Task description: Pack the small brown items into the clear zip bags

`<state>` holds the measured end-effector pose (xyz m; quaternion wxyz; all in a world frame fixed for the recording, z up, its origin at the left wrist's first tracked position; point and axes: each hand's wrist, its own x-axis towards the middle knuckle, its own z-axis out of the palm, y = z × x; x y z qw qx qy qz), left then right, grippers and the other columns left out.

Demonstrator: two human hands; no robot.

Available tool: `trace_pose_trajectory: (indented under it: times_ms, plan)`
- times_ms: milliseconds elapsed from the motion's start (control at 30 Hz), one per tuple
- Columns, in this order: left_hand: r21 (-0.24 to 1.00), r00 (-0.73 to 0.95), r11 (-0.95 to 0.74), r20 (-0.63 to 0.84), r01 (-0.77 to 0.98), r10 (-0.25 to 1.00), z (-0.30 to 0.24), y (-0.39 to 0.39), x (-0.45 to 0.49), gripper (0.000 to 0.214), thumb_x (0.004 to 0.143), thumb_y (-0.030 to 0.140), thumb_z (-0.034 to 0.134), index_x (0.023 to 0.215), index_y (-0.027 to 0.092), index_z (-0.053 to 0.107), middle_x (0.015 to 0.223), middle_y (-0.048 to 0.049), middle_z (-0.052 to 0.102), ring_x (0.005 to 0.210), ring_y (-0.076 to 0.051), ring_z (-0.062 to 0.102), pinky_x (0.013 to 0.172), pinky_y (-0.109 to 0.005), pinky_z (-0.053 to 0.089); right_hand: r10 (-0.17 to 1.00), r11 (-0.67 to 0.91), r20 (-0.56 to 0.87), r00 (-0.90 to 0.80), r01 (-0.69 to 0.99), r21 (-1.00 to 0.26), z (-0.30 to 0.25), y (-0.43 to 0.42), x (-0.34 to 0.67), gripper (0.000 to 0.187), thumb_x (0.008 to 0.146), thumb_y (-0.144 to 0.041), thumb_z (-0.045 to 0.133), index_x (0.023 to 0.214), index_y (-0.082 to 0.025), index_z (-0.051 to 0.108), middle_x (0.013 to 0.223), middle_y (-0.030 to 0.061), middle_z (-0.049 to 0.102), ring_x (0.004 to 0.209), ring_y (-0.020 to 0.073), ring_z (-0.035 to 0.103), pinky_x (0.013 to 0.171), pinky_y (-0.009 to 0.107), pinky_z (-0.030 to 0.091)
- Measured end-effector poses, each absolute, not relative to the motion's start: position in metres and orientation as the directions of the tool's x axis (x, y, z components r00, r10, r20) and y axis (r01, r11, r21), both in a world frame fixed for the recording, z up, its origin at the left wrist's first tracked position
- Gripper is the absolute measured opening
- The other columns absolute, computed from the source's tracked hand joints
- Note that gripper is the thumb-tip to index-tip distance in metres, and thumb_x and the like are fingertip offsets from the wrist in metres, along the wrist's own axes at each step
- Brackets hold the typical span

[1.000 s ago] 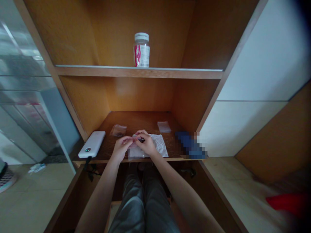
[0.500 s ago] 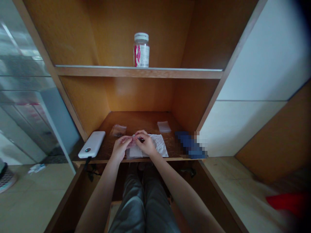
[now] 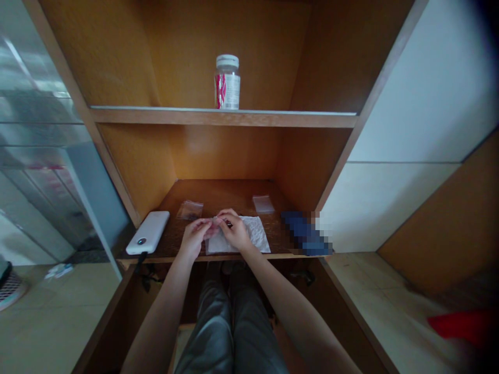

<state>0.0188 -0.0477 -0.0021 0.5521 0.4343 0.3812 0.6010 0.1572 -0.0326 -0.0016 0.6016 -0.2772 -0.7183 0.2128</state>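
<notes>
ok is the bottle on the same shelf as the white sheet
No, the bottle stands on the upper shelf, the white sheet on the lower shelf under the right hand.

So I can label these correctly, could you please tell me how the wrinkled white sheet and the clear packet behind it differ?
The wrinkled white sheet looks opaque and creased; the clear packet looks see-through and smoother. The sheet looks larger than the packet. The right hand partly hides the sheet, not the packet. Both lie on the brown shelf.
</notes>
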Motion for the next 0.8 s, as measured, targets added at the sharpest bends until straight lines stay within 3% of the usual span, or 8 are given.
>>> trace_pose_trajectory:
  times_ms: [800]
  plan:
    - [0.931,0.003,-0.067,0.073,-0.359,0.997,-0.0034,-0.045,0.0173,0.029,0.063,0.029,0.069,0.084,0.01,0.061,0.079,-0.0104,0.068,0.068,-0.021,0.066,0.068,-0.036,0.052,0.688,0.709,0.724,0.036,0.177,-0.683,-0.0078,-0.0253,0.1584,0.015,0.079,-0.027,0.051,0.075,-0.018,0.062,0.083,0.005,0.058,0.078,0.0142,0.055,0.066,0.026,0.045]
